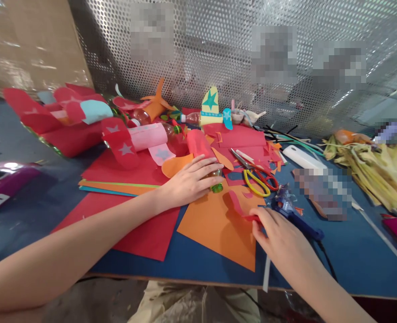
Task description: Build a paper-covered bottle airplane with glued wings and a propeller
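Observation:
My left hand (188,181) lies over a small plastic bottle wrapped in red paper (200,146), its green cap (216,187) poking out under my fingers, which curve loosely around it. My right hand (281,240) pinches the end of a curved red paper strip (237,204) that rests on an orange sheet (218,224). Scissors with red and yellow handles (257,177) lie just beyond the strip. A blue glue gun (294,215) sits right beside my right hand.
Finished bottle planes in red, pink and yellow paper (144,139) crowd the back of the blue table (353,255). Stacked coloured sheets (117,179) lie at left, dried husks (376,166) at right, a purple box (3,184) far left. A perforated metal wall (218,58) stands behind.

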{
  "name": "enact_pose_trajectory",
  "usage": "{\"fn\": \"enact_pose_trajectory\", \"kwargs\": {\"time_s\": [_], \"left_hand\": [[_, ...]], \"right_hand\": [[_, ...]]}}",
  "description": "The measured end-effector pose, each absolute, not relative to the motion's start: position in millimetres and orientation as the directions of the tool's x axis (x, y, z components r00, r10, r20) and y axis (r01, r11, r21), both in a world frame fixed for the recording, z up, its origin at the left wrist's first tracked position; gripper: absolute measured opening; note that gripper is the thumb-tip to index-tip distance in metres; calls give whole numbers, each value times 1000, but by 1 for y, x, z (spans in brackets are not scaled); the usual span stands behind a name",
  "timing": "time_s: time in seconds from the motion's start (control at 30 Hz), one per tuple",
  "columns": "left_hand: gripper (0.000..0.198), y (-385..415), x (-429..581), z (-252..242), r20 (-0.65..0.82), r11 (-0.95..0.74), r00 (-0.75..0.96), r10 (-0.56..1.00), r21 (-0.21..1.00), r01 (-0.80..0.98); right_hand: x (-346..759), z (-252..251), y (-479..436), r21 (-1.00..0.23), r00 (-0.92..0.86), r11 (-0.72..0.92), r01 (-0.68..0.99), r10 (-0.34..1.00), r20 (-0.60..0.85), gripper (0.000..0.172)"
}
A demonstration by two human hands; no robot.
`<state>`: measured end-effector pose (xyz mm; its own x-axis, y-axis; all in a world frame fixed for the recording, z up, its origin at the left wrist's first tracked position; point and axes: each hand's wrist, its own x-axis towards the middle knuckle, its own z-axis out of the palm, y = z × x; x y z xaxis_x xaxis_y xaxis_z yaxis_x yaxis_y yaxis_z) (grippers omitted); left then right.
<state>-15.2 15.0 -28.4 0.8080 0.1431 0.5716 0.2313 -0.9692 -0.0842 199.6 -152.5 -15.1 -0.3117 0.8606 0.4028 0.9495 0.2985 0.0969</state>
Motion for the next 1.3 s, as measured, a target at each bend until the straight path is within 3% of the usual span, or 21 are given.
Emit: {"fn": "enact_pose_trajectory", "kwargs": {"time_s": [0.3, 0.5, 0.73, 1.3], "left_hand": [[35, 15, -17, -22, 583, -972, 792, 181, -19, 236], [31, 13, -14, -22, 610, -991, 786, 102, -8, 135], [27, 12, -13, -20, 644, -997, 762, 70, 11, 82], [42, 11, -18, -13, 570, -994, 815, 109, 73, 82]], "right_hand": [[208, -4, -153, 13, -431, 480, 877, 774, 463, 21], [204, 3, -135, -386, -288, 431, 816, 881, 375, 7], [200, 10, -102, -591, -282, 372, 716, 928, 243, 8], [195, -5, -84, -811, -161, 207, 548, 977, 140, 13]]}}
